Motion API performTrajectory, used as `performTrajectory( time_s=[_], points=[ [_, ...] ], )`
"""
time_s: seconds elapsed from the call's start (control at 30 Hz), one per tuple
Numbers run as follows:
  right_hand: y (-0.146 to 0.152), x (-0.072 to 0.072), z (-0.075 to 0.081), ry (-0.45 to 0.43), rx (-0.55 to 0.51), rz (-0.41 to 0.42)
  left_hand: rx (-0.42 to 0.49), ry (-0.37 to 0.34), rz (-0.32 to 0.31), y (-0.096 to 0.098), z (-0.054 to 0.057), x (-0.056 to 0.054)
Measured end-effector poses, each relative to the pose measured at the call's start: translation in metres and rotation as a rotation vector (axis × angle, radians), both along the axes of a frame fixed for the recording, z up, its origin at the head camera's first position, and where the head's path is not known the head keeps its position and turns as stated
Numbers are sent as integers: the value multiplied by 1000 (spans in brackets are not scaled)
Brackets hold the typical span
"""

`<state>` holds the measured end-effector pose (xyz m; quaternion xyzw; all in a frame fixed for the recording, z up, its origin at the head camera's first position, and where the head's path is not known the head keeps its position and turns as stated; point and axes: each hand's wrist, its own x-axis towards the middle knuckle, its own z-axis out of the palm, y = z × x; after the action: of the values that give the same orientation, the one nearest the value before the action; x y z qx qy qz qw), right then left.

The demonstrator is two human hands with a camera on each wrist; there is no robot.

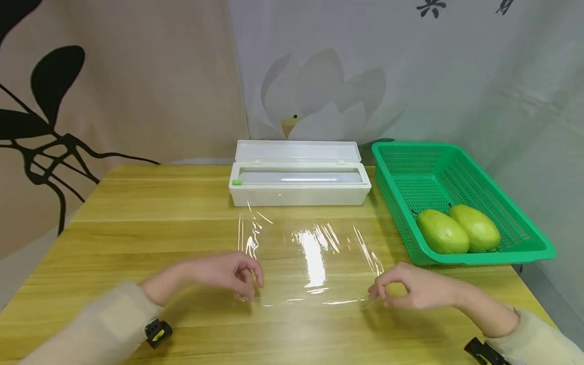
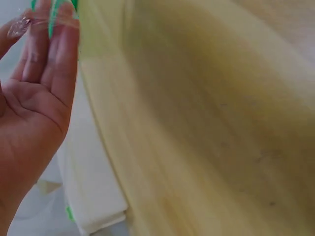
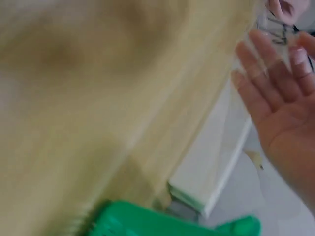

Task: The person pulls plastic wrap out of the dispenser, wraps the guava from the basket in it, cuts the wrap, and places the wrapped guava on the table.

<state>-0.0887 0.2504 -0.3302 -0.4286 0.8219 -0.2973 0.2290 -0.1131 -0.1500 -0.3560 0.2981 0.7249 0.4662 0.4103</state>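
A sheet of clear cling film (image 1: 315, 258) stretches over the wooden table in front of me, its creases and glare showing where it lies. My left hand (image 1: 225, 274) pinches its near left corner between thumb and fingertips. At the near right corner, my right hand (image 1: 417, 286) holds the film the same way, thumb and forefinger forming a ring. In the left wrist view film crosses the fingertips (image 2: 64, 22). Beyond the sheet stands a white cling film dispenser (image 1: 298, 195), lid raised, with a roll (image 1: 298, 177) inside and a green slider (image 1: 236, 182) at its left end.
To the right is a green plastic basket (image 1: 493, 258) holding two yellow-green fruits, the left fruit (image 1: 442, 231) against the right fruit (image 1: 476, 228). The wooden table (image 1: 150, 228) ends at a printed curtain (image 1: 182, 76) behind the dispenser.
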Motion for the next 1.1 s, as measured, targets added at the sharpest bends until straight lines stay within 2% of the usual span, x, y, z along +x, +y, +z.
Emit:
performTrajectory(
  time_s=[0.13,0.27,0.37,0.43,0.5,0.57,0.67,0.73,0.77,0.83,0.93,1.0,1.1],
  points=[
    [-9,7,-18,157,86,-29,-35,48,4,1,-9,5],
    [-13,11,-32,308,84,-7,-61,112,-2,1,-11,7],
    [-14,13,-37,377,66,3,-57,164,2,0,-10,5],
    [-14,14,-40,402,52,10,-58,231,28,0,-9,3],
    [-13,15,-42,435,43,10,-87,369,68,1,-8,0],
    [-13,17,-42,466,44,-10,-138,559,110,2,-9,-3],
    [-14,19,-41,509,49,-89,-238,825,160,6,-11,-8],
    [-16,18,-39,553,43,-163,-276,925,157,8,-15,-11],
    [-17,18,-38,581,42,-208,-286,951,150,9,-16,-12],
    [-19,15,-36,616,41,-294,-317,958,124,10,-20,-14],
    [-21,11,-36,621,109,-400,-353,930,79,10,-23,-13],
    [-19,8,-38,569,186,-420,-391,897,52,9,-25,-12],
    [-13,6,-42,463,313,-376,-435,848,12,8,-29,-9]
  ],
)
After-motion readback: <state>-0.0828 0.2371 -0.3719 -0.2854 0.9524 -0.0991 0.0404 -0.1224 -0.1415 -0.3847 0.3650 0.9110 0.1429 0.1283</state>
